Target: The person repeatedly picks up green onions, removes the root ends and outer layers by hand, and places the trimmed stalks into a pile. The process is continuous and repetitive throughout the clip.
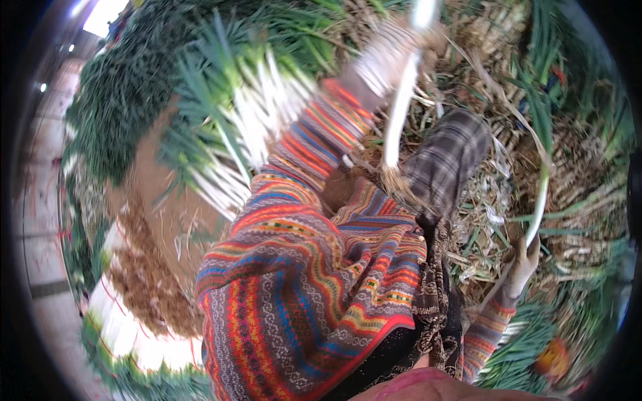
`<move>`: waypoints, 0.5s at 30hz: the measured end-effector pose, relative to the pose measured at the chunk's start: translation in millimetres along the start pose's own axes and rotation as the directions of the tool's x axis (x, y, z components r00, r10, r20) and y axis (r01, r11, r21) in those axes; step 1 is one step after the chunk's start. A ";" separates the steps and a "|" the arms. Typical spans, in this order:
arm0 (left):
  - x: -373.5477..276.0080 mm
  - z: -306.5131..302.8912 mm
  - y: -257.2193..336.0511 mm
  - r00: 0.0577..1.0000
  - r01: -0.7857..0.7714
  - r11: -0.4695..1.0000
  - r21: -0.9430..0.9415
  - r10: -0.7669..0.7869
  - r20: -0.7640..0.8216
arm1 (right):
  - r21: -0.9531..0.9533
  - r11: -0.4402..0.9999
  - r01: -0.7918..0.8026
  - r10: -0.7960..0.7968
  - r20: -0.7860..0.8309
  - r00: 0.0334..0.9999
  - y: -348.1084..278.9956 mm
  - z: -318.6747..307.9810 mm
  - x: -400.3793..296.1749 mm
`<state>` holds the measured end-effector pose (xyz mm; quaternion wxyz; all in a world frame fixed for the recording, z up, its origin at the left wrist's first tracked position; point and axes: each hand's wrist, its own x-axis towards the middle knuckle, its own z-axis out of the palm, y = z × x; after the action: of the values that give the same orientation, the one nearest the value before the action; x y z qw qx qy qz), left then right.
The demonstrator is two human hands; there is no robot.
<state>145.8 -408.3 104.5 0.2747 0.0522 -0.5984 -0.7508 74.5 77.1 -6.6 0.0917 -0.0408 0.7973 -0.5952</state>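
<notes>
My left hand [388,57], in a pale glove and blurred by motion, is at the top centre, closed around a leek [399,115]. That leek's white shank hangs down past the hand, with its brown roots near my lap. Lower on the right, my right hand [524,263] grips the white end of another leek [538,205], whose green leaves point upward. A long withered leaf strip [494,87] stretches between the left hand's area and the leek in my right hand. The fingers of my left hand are partly hidden by blur.
Rows of white-stemmed leeks [266,105] lie beyond my left sleeve. A dark green leafy heap [130,85] rises at upper left. Tied leek bundles [145,321] rest at lower left. Unsorted leeks [577,170] and peeled scraps [481,220] surround my plaid-covered knee [451,150].
</notes>
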 end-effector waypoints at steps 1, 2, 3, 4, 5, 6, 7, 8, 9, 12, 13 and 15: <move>-16.2 -39.1 25.3 0.996 -0.036 0.915 -0.401 0.063 0.056 | 0.057 0.998 -0.012 0.012 -0.004 1.000 -6.2 2.2 -10.9; -21.3 -77.9 35.7 0.985 -0.130 0.979 -0.156 0.109 -0.137 | 0.146 0.989 0.033 -0.033 0.001 0.999 6.0 -9.0 -11.6; -38.2 -121.6 53.8 0.998 -0.045 0.988 -0.148 0.037 -0.057 | 0.099 0.993 0.070 -0.063 -0.068 0.996 -3.9 -6.2 -19.9; -31.3 -192.8 40.3 0.999 -0.041 0.995 -0.095 0.038 -0.030 | 0.094 0.989 0.115 -0.106 -0.092 0.990 4.1 -13.3 -18.5; -43.7 -179.5 58.3 0.936 0.033 0.957 0.290 0.072 -0.345 | 0.092 0.985 0.148 -0.132 -0.152 0.979 15.8 -31.2 -18.5; -53.3 -192.6 64.5 0.851 0.207 0.820 0.534 0.118 -0.511 | 0.087 0.991 0.098 -0.083 -0.163 0.983 11.3 -38.3 -23.9; -59.0 -207.4 67.6 0.737 0.441 0.625 0.644 0.157 -0.657 | 0.078 0.996 0.049 -0.035 -0.177 0.984 5.7 -44.5 -27.8; -76.2 -268.7 39.8 0.740 0.433 0.709 0.556 0.072 -0.668 | 0.137 0.988 -0.069 0.094 -0.188 0.978 -14.0 -48.3 -41.5; -94.7 -310.4 26.2 0.736 0.511 0.634 0.580 0.025 -0.676 | 0.332 0.940 0.082 0.008 -0.261 0.965 -4.4 -50.6 -44.9; -125.3 -341.3 -14.7 0.774 0.613 0.244 0.752 0.009 -0.634 | 0.115 0.991 0.074 -0.028 -0.358 0.933 -48.8 -62.3 -64.0; -111.8 -338.8 -19.9 0.792 0.601 0.134 0.788 0.033 -0.610 | 0.136 0.977 0.163 -0.094 -0.412 0.906 -35.3 -79.9 -66.7; -52.3 -288.4 -47.2 0.861 0.501 0.015 0.866 0.096 -0.500 | 0.198 0.959 0.201 -0.070 -0.523 0.849 -43.6 -112.1 -100.3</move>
<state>290.9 -628.1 -32.6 0.1686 0.4764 -0.8533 -0.1286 149.1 187.5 75.7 -0.1612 0.0734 0.7081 -0.6836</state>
